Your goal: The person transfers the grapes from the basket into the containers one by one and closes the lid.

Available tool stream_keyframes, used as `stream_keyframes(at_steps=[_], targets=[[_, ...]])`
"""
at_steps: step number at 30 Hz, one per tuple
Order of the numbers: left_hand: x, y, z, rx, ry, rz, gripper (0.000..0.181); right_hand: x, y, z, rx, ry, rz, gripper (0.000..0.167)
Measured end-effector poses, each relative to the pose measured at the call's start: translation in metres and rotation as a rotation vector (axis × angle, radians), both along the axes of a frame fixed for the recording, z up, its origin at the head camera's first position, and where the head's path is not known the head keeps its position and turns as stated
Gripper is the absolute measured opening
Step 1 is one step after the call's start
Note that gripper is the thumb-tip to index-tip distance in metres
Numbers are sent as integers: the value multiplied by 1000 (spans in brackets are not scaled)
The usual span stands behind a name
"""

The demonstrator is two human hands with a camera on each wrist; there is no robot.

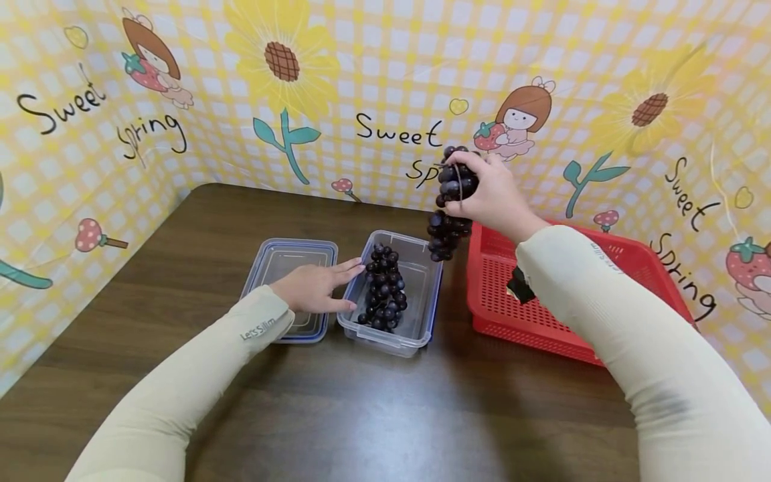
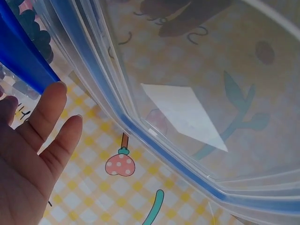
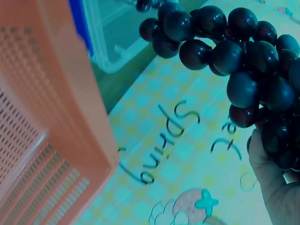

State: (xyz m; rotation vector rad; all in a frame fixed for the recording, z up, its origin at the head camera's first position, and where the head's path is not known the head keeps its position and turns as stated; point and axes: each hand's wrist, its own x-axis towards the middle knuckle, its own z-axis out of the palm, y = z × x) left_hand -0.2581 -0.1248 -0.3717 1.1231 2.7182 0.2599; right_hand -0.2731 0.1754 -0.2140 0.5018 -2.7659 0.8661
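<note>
My right hand (image 1: 490, 191) grips a bunch of dark grapes (image 1: 450, 234) from above, its thumb and fingers around the upper part. The bunch hangs in the air between the clear plastic container (image 1: 420, 288) and the red basket. In the right wrist view, the held grapes (image 3: 243, 58) fill the upper right and the thumb presses against them. Another bunch of dark grapes (image 1: 384, 288) lies lengthwise along the left side of the container. With fairly straight fingers, my left hand (image 1: 310, 288) touches the container's left rim. The left wrist view shows the fingertips (image 2: 56, 96) by its blue flap (image 2: 23, 51).
A clear lid with a blue seal (image 1: 295, 254) lies left of the container, partly beneath my left hand and sleeve. To the right stands a red perforated basket (image 1: 490, 311), partly covered by my right sleeve. A patterned cloth (image 1: 373, 80) surrounds the brown tabletop (image 1: 337, 408).
</note>
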Motion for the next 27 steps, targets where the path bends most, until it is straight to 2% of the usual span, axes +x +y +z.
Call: stream_keyframes(at_steps=[6,14,27], targets=[[-1,-1,-3,7,6,-3,78,7,-18,-9,-8,-31,37,59],[0,-1,-3,21,2,-8,78,21,-31,-32,-39,-81,92,61],[-1,-1,-4,27,8,-8,78,41,-37,-69,-109,-138,103,58]])
